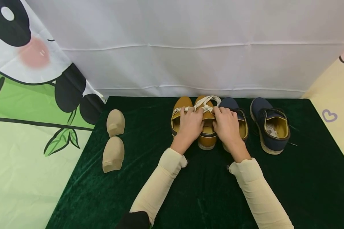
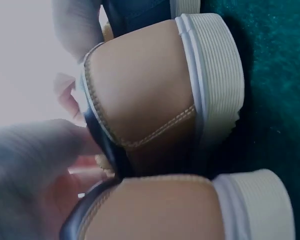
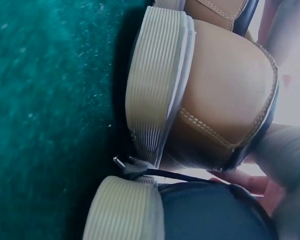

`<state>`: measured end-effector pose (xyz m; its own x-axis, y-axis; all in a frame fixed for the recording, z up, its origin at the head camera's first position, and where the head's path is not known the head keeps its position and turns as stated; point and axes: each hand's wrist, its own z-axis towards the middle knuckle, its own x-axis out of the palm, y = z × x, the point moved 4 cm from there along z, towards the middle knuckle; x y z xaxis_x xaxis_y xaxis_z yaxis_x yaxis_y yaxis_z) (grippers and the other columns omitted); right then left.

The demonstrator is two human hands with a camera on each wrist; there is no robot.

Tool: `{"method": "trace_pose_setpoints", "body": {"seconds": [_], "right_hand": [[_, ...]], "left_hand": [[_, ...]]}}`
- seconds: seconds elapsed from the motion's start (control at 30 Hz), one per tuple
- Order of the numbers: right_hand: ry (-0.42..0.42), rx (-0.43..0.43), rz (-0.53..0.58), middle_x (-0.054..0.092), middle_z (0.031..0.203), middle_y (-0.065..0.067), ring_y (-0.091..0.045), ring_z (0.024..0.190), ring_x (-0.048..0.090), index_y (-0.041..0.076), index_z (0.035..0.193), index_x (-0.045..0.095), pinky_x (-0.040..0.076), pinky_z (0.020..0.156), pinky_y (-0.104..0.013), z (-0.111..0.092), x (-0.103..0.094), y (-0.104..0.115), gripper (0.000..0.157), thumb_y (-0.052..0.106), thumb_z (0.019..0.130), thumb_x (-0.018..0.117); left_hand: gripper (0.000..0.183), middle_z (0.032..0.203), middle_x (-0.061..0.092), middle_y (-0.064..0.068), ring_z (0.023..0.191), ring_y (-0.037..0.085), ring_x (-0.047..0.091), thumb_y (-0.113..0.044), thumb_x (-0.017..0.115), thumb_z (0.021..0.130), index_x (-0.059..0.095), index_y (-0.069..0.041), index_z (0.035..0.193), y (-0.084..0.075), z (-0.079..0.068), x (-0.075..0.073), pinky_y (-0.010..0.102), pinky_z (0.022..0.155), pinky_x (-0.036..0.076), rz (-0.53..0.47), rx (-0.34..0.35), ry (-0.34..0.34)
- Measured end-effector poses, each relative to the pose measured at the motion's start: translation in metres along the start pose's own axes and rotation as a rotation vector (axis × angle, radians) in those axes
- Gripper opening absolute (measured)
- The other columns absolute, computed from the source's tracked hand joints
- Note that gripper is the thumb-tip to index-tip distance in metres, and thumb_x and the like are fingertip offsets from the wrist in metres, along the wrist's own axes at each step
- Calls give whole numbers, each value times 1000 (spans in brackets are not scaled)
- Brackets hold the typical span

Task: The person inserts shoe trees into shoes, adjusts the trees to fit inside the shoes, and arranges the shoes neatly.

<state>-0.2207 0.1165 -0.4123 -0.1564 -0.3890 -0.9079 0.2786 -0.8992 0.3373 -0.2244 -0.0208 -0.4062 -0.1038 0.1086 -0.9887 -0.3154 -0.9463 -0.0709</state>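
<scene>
Two tan shoes with white laces stand side by side, heels toward me in the head view. At the right tan shoe (image 1: 207, 140), my left hand (image 1: 190, 124) pinches the white shoelace (image 1: 209, 99) from the left. My right hand (image 1: 227, 125) pinches it from the right, beside a navy shoe (image 1: 230, 103) that it partly hides. Both thumbs lie near the shoe's opening. The left tan shoe (image 1: 182, 102) is partly behind my left hand. Both wrist views show the tan heel (image 2: 140, 80) closely, but the fingertips are mostly hidden there.
A second navy shoe (image 1: 270, 127) with dark laces stands at the right. Two beige shoe inserts (image 1: 115, 122) lie at the left on the dark green cloth (image 1: 149, 127). A white sheet (image 1: 189, 70) hangs behind the table's far edge.
</scene>
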Motion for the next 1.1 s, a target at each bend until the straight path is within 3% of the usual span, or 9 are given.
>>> {"method": "trace_pose_setpoints", "body": {"seconds": [0.13,0.3,0.47,0.67,1.1], "right_hand": [[-20,-17,5,68,126,-22,-44,126,55,3,124,64,42,107,-63,-3,-3,0,30,5,95,68],[-46,-58,3,69,129,-22,-43,128,54,3,131,66,43,108,-61,-9,-7,-2,35,8,97,69],[-102,-127,26,70,126,-20,-42,126,56,4,128,69,46,104,-60,-17,-16,-5,31,10,97,71],[-149,-158,40,69,125,-18,-41,124,57,7,124,70,47,98,-59,-29,-25,-13,26,6,98,69],[-222,-181,53,70,120,-21,-43,112,62,4,123,69,49,95,-60,-41,-38,-35,31,-2,93,71]], "left_hand": [[47,148,64,-1,150,25,46,-31,65,104,55,-19,148,6,-15,-4,62,125,26,-91,56,-15],[47,151,61,-1,153,27,43,-27,65,104,55,-20,149,14,-38,-13,60,125,28,-183,105,-72],[45,149,63,-1,150,27,45,-22,68,102,59,-20,146,28,-62,-25,57,123,33,-235,101,-153],[42,146,65,2,147,28,49,-18,71,100,63,-18,141,51,-91,-34,57,119,36,-284,16,-218],[40,147,65,3,142,29,52,-20,68,102,62,-20,142,86,-139,-37,60,121,31,-346,-186,-193]]}}
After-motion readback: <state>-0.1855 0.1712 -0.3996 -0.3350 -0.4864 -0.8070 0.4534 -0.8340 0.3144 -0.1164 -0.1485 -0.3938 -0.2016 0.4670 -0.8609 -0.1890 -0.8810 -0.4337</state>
